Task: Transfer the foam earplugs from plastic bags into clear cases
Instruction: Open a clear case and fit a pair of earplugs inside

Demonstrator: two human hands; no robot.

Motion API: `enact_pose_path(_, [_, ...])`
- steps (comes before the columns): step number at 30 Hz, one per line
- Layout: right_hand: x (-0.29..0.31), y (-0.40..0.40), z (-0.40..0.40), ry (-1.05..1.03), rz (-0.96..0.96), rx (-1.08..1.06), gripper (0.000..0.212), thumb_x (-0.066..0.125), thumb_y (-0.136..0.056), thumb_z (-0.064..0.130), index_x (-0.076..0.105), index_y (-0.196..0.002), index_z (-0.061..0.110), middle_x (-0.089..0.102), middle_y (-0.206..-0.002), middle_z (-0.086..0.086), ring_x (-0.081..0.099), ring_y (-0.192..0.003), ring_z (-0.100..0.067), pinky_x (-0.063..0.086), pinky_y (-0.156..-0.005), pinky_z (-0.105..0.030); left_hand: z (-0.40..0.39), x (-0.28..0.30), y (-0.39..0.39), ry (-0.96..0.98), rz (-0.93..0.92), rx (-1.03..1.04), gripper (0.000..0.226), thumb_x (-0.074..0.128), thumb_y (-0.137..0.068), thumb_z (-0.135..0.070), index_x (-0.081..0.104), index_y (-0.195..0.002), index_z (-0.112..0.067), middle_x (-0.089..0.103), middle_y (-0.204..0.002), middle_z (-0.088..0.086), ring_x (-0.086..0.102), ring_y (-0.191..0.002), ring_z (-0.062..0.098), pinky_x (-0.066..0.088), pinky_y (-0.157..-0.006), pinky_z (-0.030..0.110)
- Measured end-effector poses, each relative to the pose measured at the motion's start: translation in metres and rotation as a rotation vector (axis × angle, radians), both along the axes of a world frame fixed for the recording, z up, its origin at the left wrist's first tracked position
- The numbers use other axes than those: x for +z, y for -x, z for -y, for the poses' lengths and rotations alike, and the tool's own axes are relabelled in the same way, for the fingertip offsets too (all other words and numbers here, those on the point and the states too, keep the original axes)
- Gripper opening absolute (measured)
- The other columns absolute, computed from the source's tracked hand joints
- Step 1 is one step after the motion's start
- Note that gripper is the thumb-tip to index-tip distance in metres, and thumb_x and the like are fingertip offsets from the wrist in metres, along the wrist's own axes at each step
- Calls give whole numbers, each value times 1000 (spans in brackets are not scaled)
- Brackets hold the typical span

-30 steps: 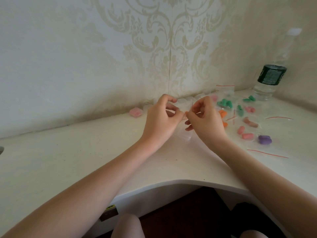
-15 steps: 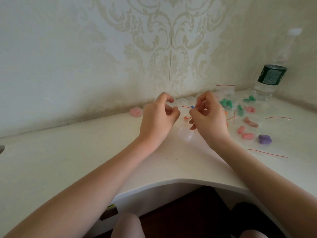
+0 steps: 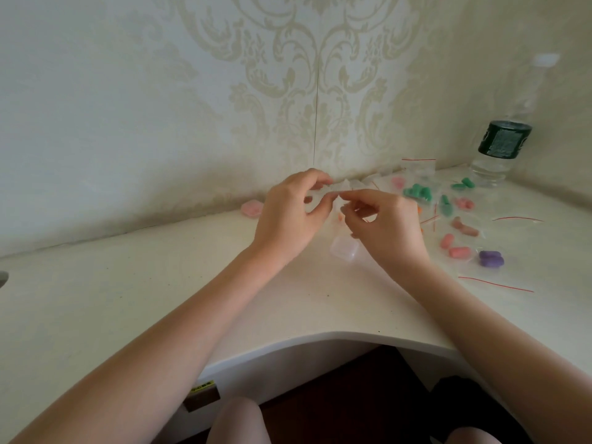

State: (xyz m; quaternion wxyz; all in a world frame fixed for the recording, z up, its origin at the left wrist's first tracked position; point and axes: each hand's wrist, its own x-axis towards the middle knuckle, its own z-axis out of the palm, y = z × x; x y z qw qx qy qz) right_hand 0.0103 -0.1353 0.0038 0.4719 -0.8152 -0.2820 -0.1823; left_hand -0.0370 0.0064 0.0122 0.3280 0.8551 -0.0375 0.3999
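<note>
At mid-frame, the left hand (image 3: 290, 216) and right hand (image 3: 389, 224) both pinch one small clear plastic bag (image 3: 333, 190) between fingertips, held above the worktop (image 3: 160, 299). A clear case (image 3: 344, 251) lies just below them. Bagged earplugs (image 3: 418, 192) lie scattered at right, near a water bottle (image 3: 499, 149).

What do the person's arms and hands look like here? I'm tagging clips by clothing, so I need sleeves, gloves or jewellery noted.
Both forearms are bare up to the frame edge: no sleeves in view. The left hand and right hand wear no gloves, and no rings, watch or bracelet show on the sides facing the camera. No markings are visible.
</note>
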Motion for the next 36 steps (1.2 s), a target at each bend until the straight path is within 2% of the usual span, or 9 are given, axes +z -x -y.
enact_pose_path(3, [3, -2, 2, -119, -145, 73, 23, 65, -86, 6, 72, -103, 19, 71, -81, 4, 68, -72, -7, 59, -73, -31, -1, -3, 0, -51, -259, -219, 72, 61, -79, -13, 35, -145, -23, 36, -149, -6, 30, -136, 3, 21, -110, 13])
enact_pose_path(6, [6, -1, 3, -113, -147, 158, 24, 64, -86, 3, 73, -96, 22, 73, -84, 11, 66, -78, 1, 51, -74, -16, -2, -13, -5, -186, -319, -223, 97, 74, -74, -15, 15, -151, -19, 27, -154, 3, 22, -142, 15, 23, -115, 30])
enact_pose_path(11, [7, 3, 0, -132, -204, 274, 26, 61, -87, 1, 72, -86, 25, 73, -82, 11, 68, -85, -2, 55, -76, -26, 0, -16, -9, -101, -127, -166, 61, 79, -72, -19, 48, -124, -9, 54, -121, -2, 51, -116, 16, 34, -90, 9])
enact_pose_path(16, [14, -6, 9, -135, -331, 193, 25, 51, -87, 1, 63, -97, 20, 74, -91, 7, 69, -85, -7, 51, -75, -23, -2, -4, -3, -70, -93, -24, 34, 77, -78, -24, 59, -104, -10, 61, -105, -8, 51, -96, 0, 29, -80, -1])
enact_pose_path(19, [24, -9, 28, 283, -360, 285, 37, 56, -87, 9, 59, -114, 35, 61, -114, 21, 59, -103, -6, 49, -80, -22, -9, -3, -2, -94, -139, 27, 34, 77, -78, -28, 61, -105, -15, 59, -104, -12, 40, -92, -11, 16, -75, -11])
enact_pose_path(22, [24, -7, 34, 726, -372, 373, 46, 65, -86, 33, 50, -127, 47, 48, -116, 30, 47, -109, 1, 38, -92, -22, -12, -3, -1, -85, -163, 12, 35, 78, -77, -26, 64, -108, -18, 57, -106, -12, 40, -90, -12, 15, -74, -12])
enact_pose_path(26, [11, -13, 29, 649, -277, 315, 37, 73, -78, 38, 62, -113, 43, 58, -111, 20, 53, -93, 0, 41, -79, -15, -14, -7, -5, -74, -193, -56, 43, 82, -72, -20, 65, -111, -20, 55, -107, -13, 51, -94, -1, 22, -78, -7])
enact_pose_path(31, [12, -19, 29, 262, -208, 201, 31, 80, -69, 35, 64, -96, 35, 62, -95, 20, 60, -82, -4, 50, -73, -24, -13, -13, -12, -44, -236, -170, 40, 79, -75, -21, 62, -110, -21, 61, -108, -15, 52, -102, -6, 35, -90, 4])
enact_pose_path(36, [6, -18, 29, 529, -198, 196, 39, 77, -74, 38, 64, -110, 33, 58, -104, 22, 54, -92, -2, 46, -86, -26, -12, -11, -9, 24, -218, -179, 42, 80, -74, -17, 60, -111, -18, 61, -107, -12, 55, -97, -4, 46, -80, 8])
